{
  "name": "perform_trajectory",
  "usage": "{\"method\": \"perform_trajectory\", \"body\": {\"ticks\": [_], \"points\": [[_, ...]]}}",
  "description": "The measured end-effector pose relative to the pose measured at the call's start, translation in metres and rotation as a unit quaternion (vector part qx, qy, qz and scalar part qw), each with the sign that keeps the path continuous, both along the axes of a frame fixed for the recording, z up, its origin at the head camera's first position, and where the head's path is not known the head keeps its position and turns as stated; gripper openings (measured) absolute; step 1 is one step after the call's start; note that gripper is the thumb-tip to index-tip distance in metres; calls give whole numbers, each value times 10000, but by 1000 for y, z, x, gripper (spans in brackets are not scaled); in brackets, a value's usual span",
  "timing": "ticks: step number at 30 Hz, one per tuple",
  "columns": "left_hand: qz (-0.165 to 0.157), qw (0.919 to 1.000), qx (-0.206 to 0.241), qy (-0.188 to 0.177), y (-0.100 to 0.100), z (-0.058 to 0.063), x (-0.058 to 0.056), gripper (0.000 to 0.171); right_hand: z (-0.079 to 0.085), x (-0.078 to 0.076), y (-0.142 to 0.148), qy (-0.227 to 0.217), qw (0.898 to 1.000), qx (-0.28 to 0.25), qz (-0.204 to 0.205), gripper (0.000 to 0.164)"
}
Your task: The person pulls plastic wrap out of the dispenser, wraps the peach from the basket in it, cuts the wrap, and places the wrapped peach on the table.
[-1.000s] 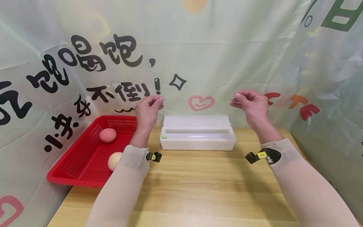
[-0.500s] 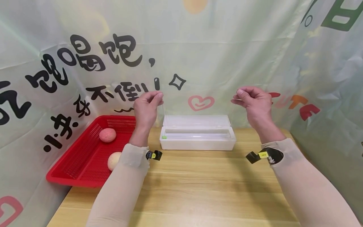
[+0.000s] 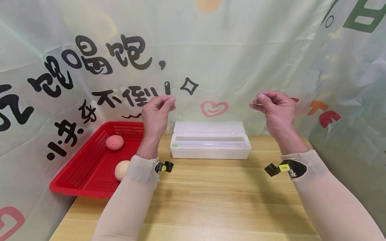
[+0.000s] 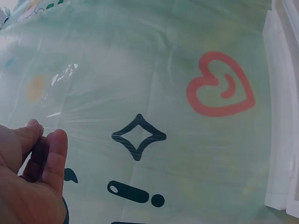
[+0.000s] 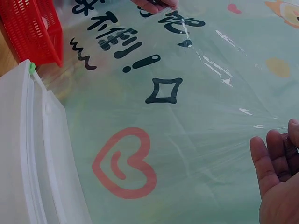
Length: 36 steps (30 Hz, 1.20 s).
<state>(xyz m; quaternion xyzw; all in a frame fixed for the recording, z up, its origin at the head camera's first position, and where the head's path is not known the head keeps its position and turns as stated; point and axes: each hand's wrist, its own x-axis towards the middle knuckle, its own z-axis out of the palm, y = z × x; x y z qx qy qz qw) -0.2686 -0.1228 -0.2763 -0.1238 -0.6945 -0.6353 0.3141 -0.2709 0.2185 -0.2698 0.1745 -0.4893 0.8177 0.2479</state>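
Clear cling film (image 5: 217,65), visible mainly by its shine and creases, stretches between my two hands above the white cling film box (image 3: 211,154). My left hand (image 3: 155,120) pinches one corner of it between thumb and fingers, up and to the left of the box. Farther right and at about the same height, my right hand (image 3: 280,113) pinches the other corner. Fine creases fan out from the pinching fingers in both wrist views. The box stands on the table with its lid raised at the back, and a green slider (image 3: 175,145) sits at its left end.
A red plastic basket (image 3: 81,193) stands on the left of the wooden table (image 3: 205,207), partly behind my left arm. It holds a pink round object (image 3: 114,142) and a cream one (image 3: 121,170). A printed cloth backdrop (image 3: 235,67) hangs behind.
Both hands have risen slightly with the cling film. My right hand has also moved to the right, widening the gap between the hands. The box and basket have stayed in place.
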Motion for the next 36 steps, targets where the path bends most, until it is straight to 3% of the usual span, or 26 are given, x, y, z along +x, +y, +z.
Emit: {"method": "perform_trajectory", "body": {"ticks": [10, 19, 30, 36], "points": [[2, 9998, -53, 190, -1, 6, 8, 21, 6, 6, 0, 284, 9991, -259, 151, 8], [-234, 9988, -17, 439, -2, 7, 23, 19, 9, 12, 4, 626, 9967, -382, 336, 16], [-171, 9960, -506, 719, -2, 7, 42, 13, 8, 22, 16, 866, 9949, 342, -399, 22], [-420, 9942, -909, 384, -10, 6, 57, 11, 5, 31, 25, 1028, 9879, 945, -674, 26]]}}
